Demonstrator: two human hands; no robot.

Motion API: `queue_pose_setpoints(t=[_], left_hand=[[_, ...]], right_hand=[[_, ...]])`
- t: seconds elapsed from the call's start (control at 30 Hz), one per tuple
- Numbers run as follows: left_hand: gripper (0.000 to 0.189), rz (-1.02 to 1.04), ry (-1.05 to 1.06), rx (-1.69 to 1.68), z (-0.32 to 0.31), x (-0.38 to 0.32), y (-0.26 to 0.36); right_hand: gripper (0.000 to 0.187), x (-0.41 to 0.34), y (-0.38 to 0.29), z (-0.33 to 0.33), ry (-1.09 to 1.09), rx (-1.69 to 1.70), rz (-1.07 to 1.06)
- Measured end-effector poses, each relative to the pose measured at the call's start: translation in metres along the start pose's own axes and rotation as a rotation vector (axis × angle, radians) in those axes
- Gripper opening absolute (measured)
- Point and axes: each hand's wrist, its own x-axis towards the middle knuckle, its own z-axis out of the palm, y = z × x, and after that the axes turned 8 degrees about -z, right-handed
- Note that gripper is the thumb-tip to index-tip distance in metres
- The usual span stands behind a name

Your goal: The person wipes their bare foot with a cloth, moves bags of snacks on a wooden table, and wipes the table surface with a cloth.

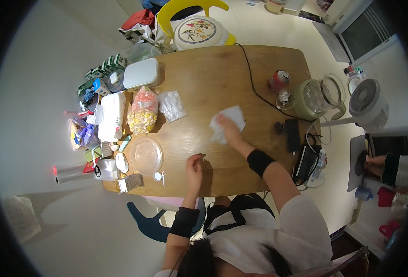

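My right hand (pixel 228 130) presses a crumpled white paper wipe (pixel 237 116) flat against the wooden table (pixel 204 76). Part of the wipe is hidden beneath the palm and fingers. Nearer the table's front edge is my left hand (pixel 194 171), its fingers loosely bent and a gap between them and the thumb; nothing shows in it. A round clear plastic lid (pixel 146 155) lies to its left. Beyond that lid stand a clear bag of pink and yellow puffed pieces (pixel 143 112) and a folded clear plastic bag (pixel 172 106).
A red can (pixel 279 81), a green-based glass jug (pixel 311 98) and a black power adapter (pixel 292 135) stand at the right. A black cable (pixel 250 72) crosses the table. White tissue pack (pixel 111 116), lidded box (pixel 141 73) and mouse (pixel 122 162) crowd the left side.
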Motion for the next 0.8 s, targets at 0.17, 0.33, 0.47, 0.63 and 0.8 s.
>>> queue_pose_setpoints(t=[0.17, 0.33, 0.47, 0.63, 0.8], left_hand=[[0.019, 0.015, -0.020, 0.008, -0.002, -0.004, -0.021], [0.017, 0.014, -0.007, 0.023, -0.005, -0.009, -0.026], [0.017, 0.029, -0.045, 0.033, 0.005, -0.007, -0.015], [0.018, 0.095, -0.145, 0.187, 0.035, -0.008, 0.007], [0.018, 0.174, -0.240, 0.210, 0.061, -0.011, 0.016]], right_hand=[[0.036, -0.076, -0.005, -0.031, -0.124, -0.236, -0.365], [0.041, -0.070, -0.012, -0.088, 0.178, -0.915, -0.363], [0.061, -0.062, -0.005, -0.043, 0.024, -1.047, -0.257], [0.064, -0.100, -0.006, -0.016, -0.153, -1.044, -0.557], [0.062, -0.145, -0.017, -0.084, -0.036, -1.168, -0.170]])
